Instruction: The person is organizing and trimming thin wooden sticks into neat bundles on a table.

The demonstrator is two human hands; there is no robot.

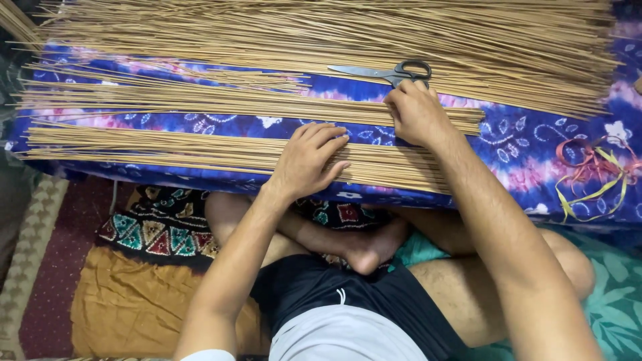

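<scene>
Left hand lies flat, open-fingered on the sticks; right hand, curled, pinches sticks beside the scissors.

A single head-worn camera looks steeply down and forward from close above the seated person's lap, taking in both forearms, the crossed legs and the cloth-covered surface just ahead.

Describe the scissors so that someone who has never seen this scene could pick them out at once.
Start at the blue and pink patterned cloth covered with long thin tan sticks. The scissors lie on the sticks at the far side, just beyond the right hand, blades pointing left. They are the only metal item there, with silver blades and black loop handles.
</scene>
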